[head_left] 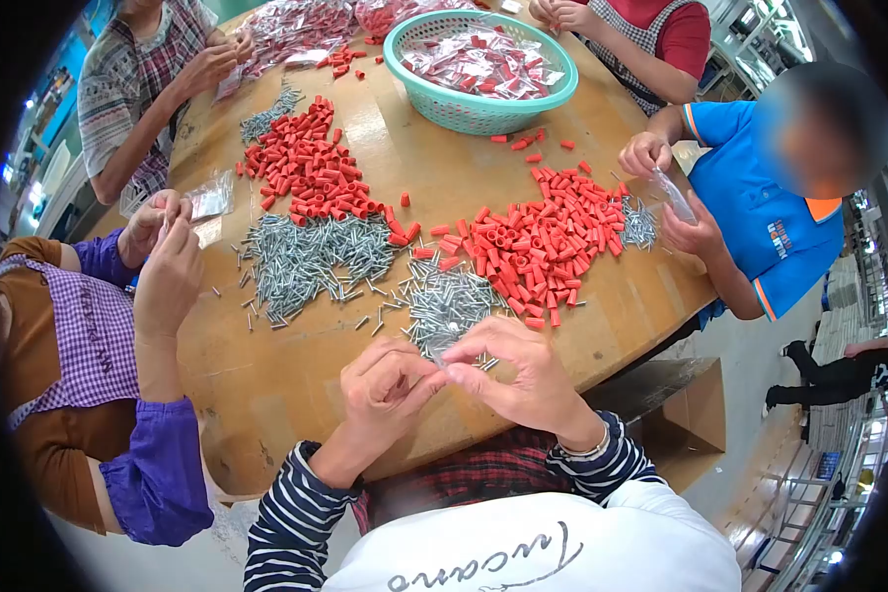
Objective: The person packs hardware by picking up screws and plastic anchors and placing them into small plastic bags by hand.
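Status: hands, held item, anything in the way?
Left hand and right hand close together, pinching clear plastic. Metal pieces piled just beyond; red caps further out. Nothing visibly blocking.

Small clear bag (440,362), pinched, partly hidden; silver screws (449,298) heaped loosely just beyond.

My only view comes from a camera on my head, facing forward and steeply down — over my white shirt (553,543) at the bottom edge and out across the table (247,385). My left hand (383,390) and right hand (523,380) sit close to the lens, just below mid-frame, while the green basket (483,113) lies farther off, near the top edge. The lens is very wide — the corners go dark in a curve, and the floor (750,395) and the person in blue (775,222) tilt at the right.
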Available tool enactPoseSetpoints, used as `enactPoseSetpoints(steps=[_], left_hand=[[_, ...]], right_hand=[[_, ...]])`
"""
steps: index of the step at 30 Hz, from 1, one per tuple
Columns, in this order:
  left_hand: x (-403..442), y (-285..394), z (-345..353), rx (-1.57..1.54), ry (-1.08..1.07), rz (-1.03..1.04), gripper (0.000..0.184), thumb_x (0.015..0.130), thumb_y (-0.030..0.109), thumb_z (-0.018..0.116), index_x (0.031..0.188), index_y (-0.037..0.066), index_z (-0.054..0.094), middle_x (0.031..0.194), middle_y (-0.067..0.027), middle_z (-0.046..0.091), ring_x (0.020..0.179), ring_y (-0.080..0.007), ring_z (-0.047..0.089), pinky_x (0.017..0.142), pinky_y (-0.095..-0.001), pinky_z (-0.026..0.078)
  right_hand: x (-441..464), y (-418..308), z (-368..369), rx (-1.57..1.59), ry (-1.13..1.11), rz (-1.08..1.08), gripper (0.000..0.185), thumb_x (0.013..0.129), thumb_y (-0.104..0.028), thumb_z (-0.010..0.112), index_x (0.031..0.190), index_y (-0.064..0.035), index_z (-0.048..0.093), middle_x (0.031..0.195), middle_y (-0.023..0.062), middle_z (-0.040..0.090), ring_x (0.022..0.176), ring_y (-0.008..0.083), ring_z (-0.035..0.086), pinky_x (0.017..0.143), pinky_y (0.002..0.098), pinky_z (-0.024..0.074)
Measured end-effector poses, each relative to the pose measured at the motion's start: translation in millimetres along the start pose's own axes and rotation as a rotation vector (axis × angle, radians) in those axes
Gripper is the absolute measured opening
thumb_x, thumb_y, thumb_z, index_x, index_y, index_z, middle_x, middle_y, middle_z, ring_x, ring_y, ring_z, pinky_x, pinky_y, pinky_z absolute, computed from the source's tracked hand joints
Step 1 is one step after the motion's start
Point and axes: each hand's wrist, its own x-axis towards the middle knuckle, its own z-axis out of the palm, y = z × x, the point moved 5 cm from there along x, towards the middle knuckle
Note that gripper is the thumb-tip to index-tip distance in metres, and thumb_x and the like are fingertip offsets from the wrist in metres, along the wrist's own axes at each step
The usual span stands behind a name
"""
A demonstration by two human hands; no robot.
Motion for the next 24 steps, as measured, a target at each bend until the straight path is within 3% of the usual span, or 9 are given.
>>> enactPoseSetpoints(steps=[8,14,17,20,24], left_hand=[[-4,5,3,0.134,-0.052,0.060,0.020,0.070,0.004,0.083,0.080,0.005,0.065,0.077,-0.0059,0.061,0.064,-0.0146,0.055,0.053,-0.0255,0.041],[0,-4,7,-0.070,-0.136,-0.229,0.016,0.075,-0.001,0.077,0.087,0.000,0.067,0.086,-0.0082,0.064,0.076,-0.0131,0.058,0.063,-0.0234,0.044],[-1,-11,6,-0.163,-0.136,-0.221,0.013,0.079,-0.004,0.073,0.091,-0.003,0.068,0.090,-0.0088,0.064,0.082,-0.0131,0.059,0.068,-0.0227,0.045],[-3,-17,6,-0.196,-0.106,-0.257,0.011,0.080,0.001,0.071,0.091,-0.001,0.071,0.086,-0.0094,0.066,0.074,-0.0133,0.061,0.064,-0.0230,0.046],[-5,-19,7,-0.260,-0.095,-0.400,0.009,0.082,-0.001,0.069,0.090,-0.002,0.071,0.087,-0.0080,0.065,0.077,-0.0112,0.060,0.066,-0.0224,0.046]], right_hand=[[-2,2,4,-0.160,-0.011,-0.042,0.008,0.080,-0.008,0.070,0.084,-0.0051,0.064,0.081,0.0057,0.062,0.080,0.0242,0.059,0.075,0.0361,0.0415],[0,0,6,-0.319,0.068,-0.196,0.009,0.083,-0.007,0.067,0.089,-0.0055,0.060,0.085,0.0084,0.057,0.082,0.0272,0.055,0.074,0.0382,0.0417],[0,-2,7,-0.406,0.054,-0.250,0.011,0.081,-0.007,0.067,0.089,-0.0057,0.060,0.088,0.0085,0.057,0.084,0.0271,0.055,0.074,0.0389,0.0418],[0,-3,9,-0.455,0.054,-0.269,0.011,0.081,-0.007,0.067,0.089,-0.0054,0.060,0.088,0.0081,0.057,0.083,0.0266,0.055,0.075,0.0388,0.0420],[-1,-3,10,-0.447,0.089,-0.255,0.015,0.077,-0.004,0.070,0.088,-0.0045,0.061,0.087,0.0088,0.060,0.082,0.0283,0.057,0.074,0.0388,0.0440]])
